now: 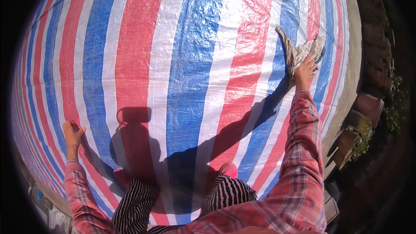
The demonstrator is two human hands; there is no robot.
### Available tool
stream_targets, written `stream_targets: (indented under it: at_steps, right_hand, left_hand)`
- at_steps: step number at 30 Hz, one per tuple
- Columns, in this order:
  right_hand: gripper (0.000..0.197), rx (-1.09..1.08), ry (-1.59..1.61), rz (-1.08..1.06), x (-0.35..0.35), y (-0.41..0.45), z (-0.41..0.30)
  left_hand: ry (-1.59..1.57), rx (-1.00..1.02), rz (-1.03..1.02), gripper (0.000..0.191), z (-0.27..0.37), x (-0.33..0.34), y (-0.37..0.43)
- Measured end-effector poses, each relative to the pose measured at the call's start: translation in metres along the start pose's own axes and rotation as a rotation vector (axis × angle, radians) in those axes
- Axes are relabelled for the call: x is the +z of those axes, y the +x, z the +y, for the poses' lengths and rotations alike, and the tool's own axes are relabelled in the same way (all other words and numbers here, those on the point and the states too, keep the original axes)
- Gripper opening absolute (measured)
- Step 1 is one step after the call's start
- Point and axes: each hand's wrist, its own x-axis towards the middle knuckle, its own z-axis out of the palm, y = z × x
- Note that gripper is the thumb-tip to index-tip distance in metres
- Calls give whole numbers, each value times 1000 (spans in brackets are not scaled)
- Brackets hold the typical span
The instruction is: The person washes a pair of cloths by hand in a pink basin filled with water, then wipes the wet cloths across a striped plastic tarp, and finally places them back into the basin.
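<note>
A large woven plastic tarpaulin [188, 71] with red, white and blue stripes is spread out below me, wrinkled towards the top. On the right, my right hand [305, 70] presses a crumpled pale cloth [304, 50] against the tarpaulin; one end of the cloth trails up and to the left. A dark piece shows at the cloth's right edge. Over at the left, my left hand [73, 134] is at the tarpaulin with thumb and fingers apart; whether it pinches a fold of the sheet cannot be told. My shadow falls across the stripes between my arms.
My feet in pink footwear [229, 169] stand on the tarpaulin. A bare concrete edge [352, 55] runs along the right side. Beyond it lie boxy objects [367, 109] and green plants [393, 104] in shade. More objects, partly blurred, are at the lower left beyond the sheet.
</note>
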Motion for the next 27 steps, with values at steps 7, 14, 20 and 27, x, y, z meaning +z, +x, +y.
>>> stream_targets:
  at_steps: [7, 14, 20, 27]
  right_hand:
    - [72, -303, 159, 187, -63, -115, -190]
    - [67, -1622, 589, -6, -157, -449, -354]
    - [51, -1320, 741, 107, -120, -355, -262]
    - [66, -524, 185, 124, 15, -185, 81]
  left_hand:
    - [-65, 333, -110, 67, 214, 31, -185]
    - [0, 290, -100, 88, 265, 69, -238]
    - [276, 245, -431, 111, 267, 65, -245]
    - [-33, 443, -91, 96, 238, 43, -229]
